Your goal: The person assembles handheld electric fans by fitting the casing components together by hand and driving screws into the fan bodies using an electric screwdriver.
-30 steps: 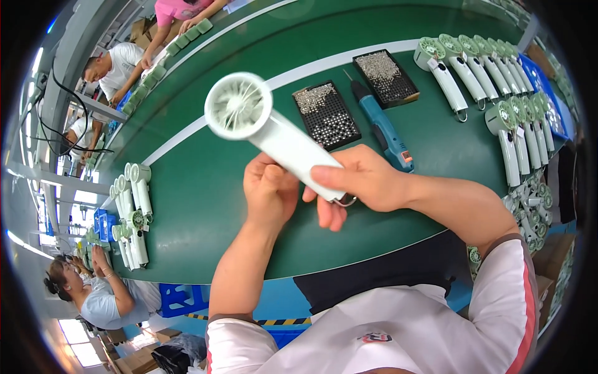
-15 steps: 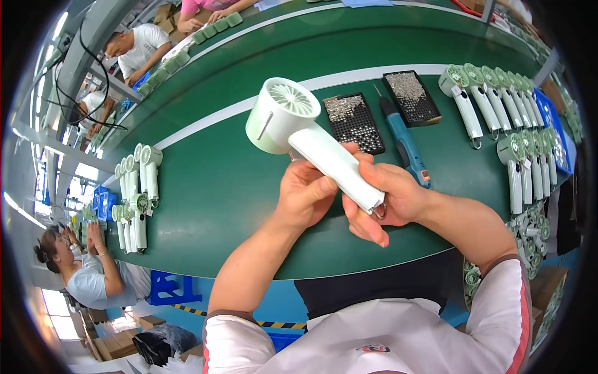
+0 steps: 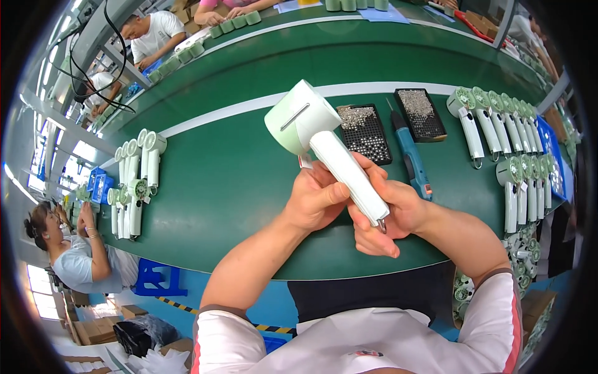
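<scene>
A pale green and white handheld fan (image 3: 349, 177) is held tilted above the green bench, its round head up and to the left. My left hand (image 3: 319, 198) grips the handle's left side, thumb lying along it. My right hand (image 3: 392, 209) wraps the lower handle from the right, near a small metal loop at its end. The side of the fan head, with a long slot, faces me; its grille is turned away. A small white and red tag shows beneath the head. Beyond my hands lies a blue electric screwdriver (image 3: 411, 156).
Two black trays of small metal screws (image 3: 366, 134) (image 3: 420, 114) lie beside the screwdriver. Rows of finished-looking fans (image 3: 492, 128) stand right, near a blue bin (image 3: 556, 149); more fans (image 3: 134, 181) stand left. Co-workers sit at the left and across the bench.
The fan has been turned, so its front grille no longer shows and the slotted side faces me. Both hands have shifted slightly right with it, still gripping. The whole view has shifted a little.
</scene>
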